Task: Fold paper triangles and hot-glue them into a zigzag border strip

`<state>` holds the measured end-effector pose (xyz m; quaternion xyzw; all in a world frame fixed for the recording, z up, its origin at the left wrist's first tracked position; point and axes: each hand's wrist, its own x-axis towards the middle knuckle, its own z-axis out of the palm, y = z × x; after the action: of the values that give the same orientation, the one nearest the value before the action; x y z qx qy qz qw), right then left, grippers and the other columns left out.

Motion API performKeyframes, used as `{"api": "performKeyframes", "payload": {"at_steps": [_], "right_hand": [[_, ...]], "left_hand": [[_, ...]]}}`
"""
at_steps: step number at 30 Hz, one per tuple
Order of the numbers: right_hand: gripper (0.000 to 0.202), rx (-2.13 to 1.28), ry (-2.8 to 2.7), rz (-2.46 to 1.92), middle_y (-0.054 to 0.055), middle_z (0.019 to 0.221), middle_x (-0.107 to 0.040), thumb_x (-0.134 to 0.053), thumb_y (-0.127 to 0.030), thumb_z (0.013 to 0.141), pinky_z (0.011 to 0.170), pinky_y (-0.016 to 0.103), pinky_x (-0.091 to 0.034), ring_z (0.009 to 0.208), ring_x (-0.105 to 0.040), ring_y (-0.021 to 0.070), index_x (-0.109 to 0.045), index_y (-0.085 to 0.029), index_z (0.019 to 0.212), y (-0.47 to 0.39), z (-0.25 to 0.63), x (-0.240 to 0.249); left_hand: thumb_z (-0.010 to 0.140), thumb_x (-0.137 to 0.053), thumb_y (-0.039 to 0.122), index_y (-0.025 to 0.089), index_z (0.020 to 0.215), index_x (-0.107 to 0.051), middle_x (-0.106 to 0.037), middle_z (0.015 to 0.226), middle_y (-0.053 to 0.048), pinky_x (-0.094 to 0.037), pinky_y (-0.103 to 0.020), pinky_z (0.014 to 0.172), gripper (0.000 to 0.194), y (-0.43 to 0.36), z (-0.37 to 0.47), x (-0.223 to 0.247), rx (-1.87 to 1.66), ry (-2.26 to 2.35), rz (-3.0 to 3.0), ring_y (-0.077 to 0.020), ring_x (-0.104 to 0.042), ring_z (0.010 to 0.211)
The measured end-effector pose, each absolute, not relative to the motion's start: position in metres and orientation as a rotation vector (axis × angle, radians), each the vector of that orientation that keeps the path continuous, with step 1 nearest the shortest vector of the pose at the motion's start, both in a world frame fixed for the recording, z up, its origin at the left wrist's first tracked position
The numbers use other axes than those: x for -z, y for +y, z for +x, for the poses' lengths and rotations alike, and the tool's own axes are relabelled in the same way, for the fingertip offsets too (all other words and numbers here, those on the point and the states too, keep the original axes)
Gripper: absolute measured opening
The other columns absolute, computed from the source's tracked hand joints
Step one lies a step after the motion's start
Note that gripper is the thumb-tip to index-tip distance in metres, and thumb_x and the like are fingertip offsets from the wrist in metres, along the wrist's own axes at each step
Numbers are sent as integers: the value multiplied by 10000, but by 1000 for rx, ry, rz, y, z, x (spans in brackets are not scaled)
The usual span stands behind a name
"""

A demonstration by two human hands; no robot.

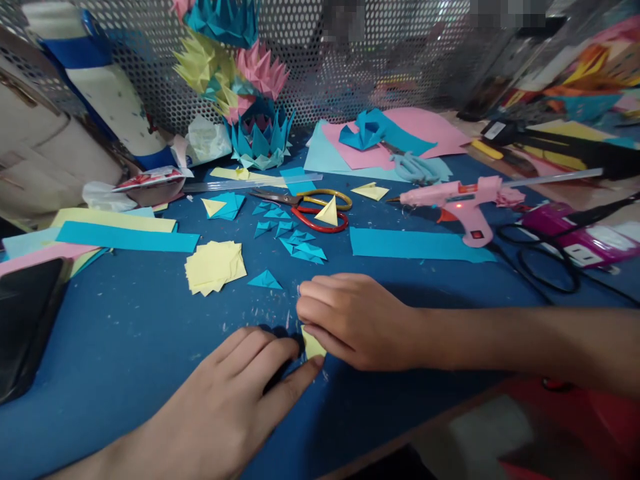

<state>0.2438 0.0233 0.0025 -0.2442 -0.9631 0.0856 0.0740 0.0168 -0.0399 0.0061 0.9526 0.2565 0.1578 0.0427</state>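
Observation:
A small piece of yellow paper lies on the blue tabletop between my hands, mostly covered by fingers. My left hand has its thumb tip on the paper's lower edge, with the fingers curled beside it. From the right, my right hand is closed over the paper, thumb pressed against it and fingers bent together. Just beyond them lie a folded blue triangle, a stack of yellow paper squares and several folded blue paper pieces.
Scissors with yellow and red handles lie behind the folded pieces. A blue paper strip lies near a pink glue gun with a black cord. A phone is at left; paper flowers stand at the back.

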Motion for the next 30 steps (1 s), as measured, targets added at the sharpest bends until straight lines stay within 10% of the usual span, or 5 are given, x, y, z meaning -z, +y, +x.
{"api": "performKeyframes", "payload": {"at_steps": [30], "right_hand": [[160,-211,-2913,-710,35,904,-580,-433,-244,982,628,329,-255,756,-446,180,-543,-183,882,24,244,-4]], "left_hand": [[1076,-205,176,125,1299,-625,-688,1034,-61,-368,-363,927,479,-39,9,-4,-539,627,2898,-183,-571,889]]}}
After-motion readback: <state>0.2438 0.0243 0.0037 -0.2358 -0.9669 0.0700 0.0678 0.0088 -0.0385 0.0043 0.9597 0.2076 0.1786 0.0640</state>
